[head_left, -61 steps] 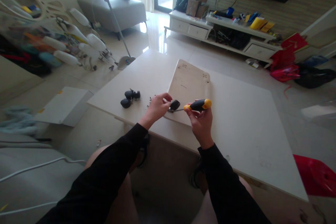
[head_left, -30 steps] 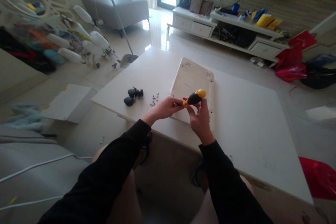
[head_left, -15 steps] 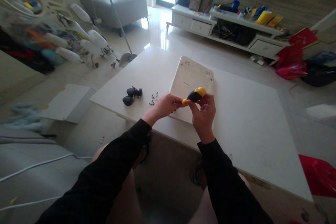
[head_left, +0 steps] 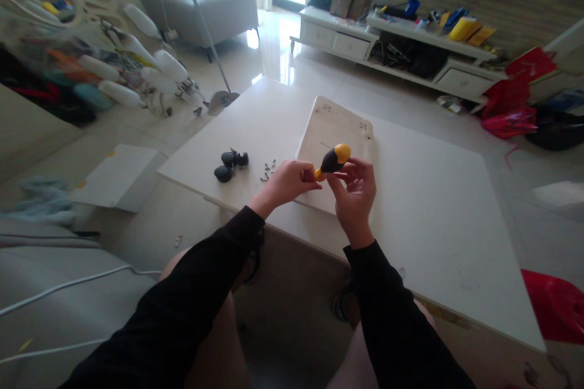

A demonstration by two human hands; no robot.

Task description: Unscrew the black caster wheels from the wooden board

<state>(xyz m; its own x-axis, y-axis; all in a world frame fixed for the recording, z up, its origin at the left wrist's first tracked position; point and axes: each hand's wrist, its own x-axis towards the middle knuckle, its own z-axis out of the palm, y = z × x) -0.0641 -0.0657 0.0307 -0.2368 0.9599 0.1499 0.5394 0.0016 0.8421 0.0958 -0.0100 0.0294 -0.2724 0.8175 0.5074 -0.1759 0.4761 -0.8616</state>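
Note:
A yellow and black screwdriver [head_left: 335, 159] is held above the near edge of a pale board [head_left: 333, 134], its handle end raised and tilted right. My left hand [head_left: 294, 181] is closed around its shaft end, so the tip is hidden. At the handle, my right hand [head_left: 356, 194] grips with thumb and fingers near the yellow collar. The board lies flat on a white table [head_left: 438, 213], with small hole clusters at its far corners. Left of my left hand are several small screws [head_left: 267, 169] and black caster wheels [head_left: 230, 164].
A white box [head_left: 121, 179] stands on the floor to the left. Beyond the table are a long-handled dustpan [head_left: 221, 100], a grey bench [head_left: 201, 12] and a white TV cabinet [head_left: 335, 39]. Red bags [head_left: 506, 106] lie at the right.
The screwdriver's handle has swung slightly left and more upright between my hands. Both hands stay in nearly the same place, and the view has shifted a little.

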